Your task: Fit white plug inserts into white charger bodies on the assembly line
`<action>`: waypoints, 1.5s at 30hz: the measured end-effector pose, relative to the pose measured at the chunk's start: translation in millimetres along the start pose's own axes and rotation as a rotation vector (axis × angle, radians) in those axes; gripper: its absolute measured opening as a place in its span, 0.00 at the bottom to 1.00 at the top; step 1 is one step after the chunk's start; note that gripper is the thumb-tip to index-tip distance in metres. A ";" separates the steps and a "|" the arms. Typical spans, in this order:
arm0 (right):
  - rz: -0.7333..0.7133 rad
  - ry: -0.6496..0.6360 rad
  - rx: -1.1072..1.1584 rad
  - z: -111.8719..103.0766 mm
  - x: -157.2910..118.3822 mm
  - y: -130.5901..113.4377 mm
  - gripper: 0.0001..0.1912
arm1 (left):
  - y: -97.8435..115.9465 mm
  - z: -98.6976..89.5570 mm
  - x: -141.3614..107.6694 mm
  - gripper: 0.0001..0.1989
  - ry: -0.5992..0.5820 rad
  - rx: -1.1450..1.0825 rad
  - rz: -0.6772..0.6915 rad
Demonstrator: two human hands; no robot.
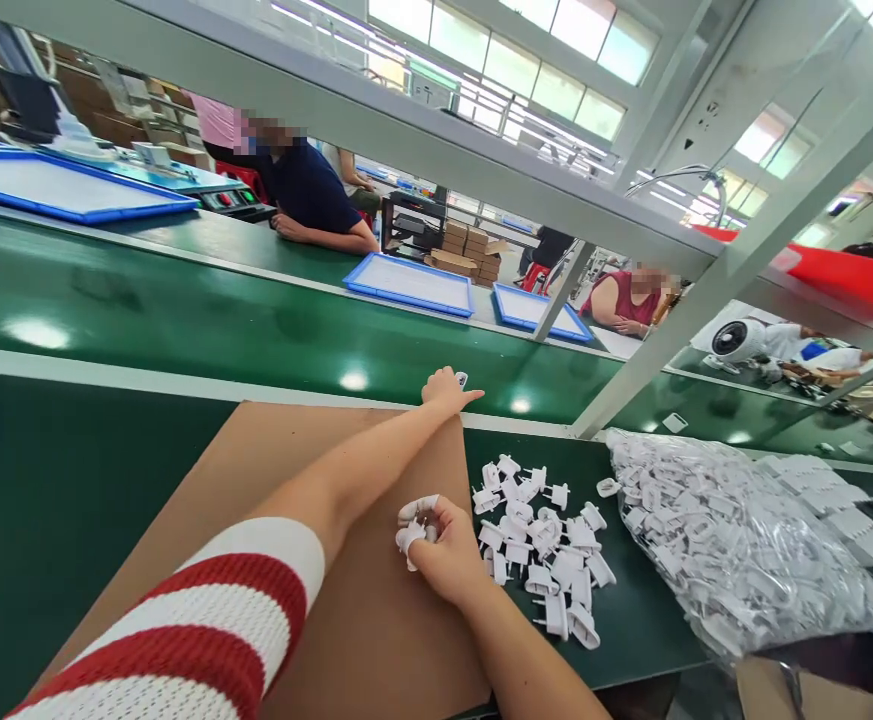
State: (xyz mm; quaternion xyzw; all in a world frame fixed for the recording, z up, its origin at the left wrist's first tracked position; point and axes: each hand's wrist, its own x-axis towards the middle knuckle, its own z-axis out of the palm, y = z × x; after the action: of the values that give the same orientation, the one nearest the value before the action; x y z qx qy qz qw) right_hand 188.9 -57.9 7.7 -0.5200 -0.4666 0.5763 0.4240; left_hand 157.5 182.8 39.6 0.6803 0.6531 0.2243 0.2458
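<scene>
Head view: right hand (pixel 442 545) curls round half-hidden plugs (pixel 411 537); left hand (pixel 445 388), grip unclear.

Left hand (pixel 446 390) outstretched, perhaps pinched

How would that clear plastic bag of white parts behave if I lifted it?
The bag would probably sag and shift, since its thin film looks wrinkled. It may feel heavy, being packed with many white parts. Its glossy surface could be slippery.
</scene>
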 end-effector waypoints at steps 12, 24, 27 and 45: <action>-0.110 -0.063 -0.234 -32.7 -16.8 -21.0 0.15 | -71.2 -63.6 -100.3 0.16 -0.180 -0.121 0.388; -0.358 0.217 -0.610 -32.8 -6.0 -24.4 0.11 | -152.7 -64.2 -201.2 0.21 -0.172 -0.419 0.375; -0.423 0.238 -0.567 -20.8 -5.2 -33.6 0.11 | -153.1 -64.7 -200.5 0.16 -0.175 -0.382 0.454; -0.682 -0.020 -1.215 16.9 16.1 -35.8 0.21 | -162.0 -64.5 -197.7 0.15 -0.189 -0.545 0.424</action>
State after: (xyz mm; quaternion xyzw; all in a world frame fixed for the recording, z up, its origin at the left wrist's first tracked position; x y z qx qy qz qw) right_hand 170.6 -36.5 39.9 -0.4840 -0.8476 0.0526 0.2109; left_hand -18.2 -7.7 -8.6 0.7278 0.3880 0.3724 0.4255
